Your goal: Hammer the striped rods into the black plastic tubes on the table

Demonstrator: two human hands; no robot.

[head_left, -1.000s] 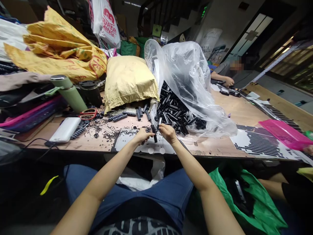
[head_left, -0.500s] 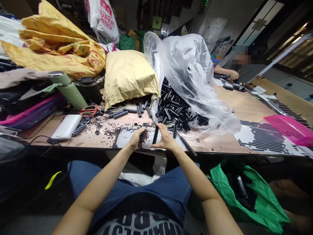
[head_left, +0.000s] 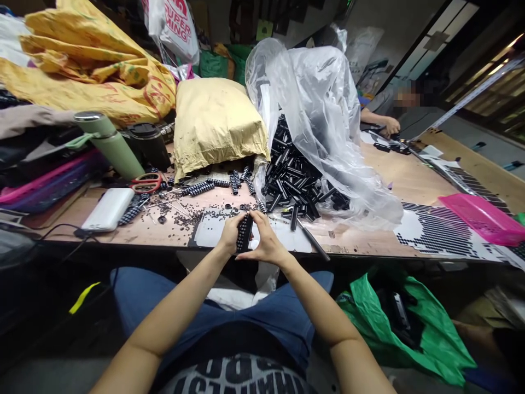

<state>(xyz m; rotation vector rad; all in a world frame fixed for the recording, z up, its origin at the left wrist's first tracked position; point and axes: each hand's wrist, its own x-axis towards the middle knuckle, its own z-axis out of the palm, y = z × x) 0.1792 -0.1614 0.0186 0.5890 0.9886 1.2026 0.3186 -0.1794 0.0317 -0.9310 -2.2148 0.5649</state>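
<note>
My left hand (head_left: 230, 235) is closed around a studded black tube (head_left: 240, 236) with pale dots along it. My right hand (head_left: 267, 241) grips a plain black tube (head_left: 248, 232) by its two ends, between thumb and fingers. The two tubes lie side by side, apparently touching. Both hands are over a pale sheet (head_left: 207, 232) at the table's front edge. Beyond them is a heap of plain black tubes (head_left: 293, 186) spilling from a clear plastic bag (head_left: 320, 98). Several studded tubes (head_left: 200, 189) lie near a yellow sack (head_left: 217, 126).
Tiny black bits (head_left: 182, 219) are scattered left of the sheet. Scissors (head_left: 147, 182), a white box (head_left: 109, 209) and a green flask (head_left: 110, 145) stand further left. A dark rod (head_left: 314, 241) overhangs the front edge. Right are a pink basket (head_left: 482, 216) and another person's hand (head_left: 392, 127).
My right hand has moved left with the plain tube, bringing it against the studded tube in my left hand. The view has shifted slightly.
</note>
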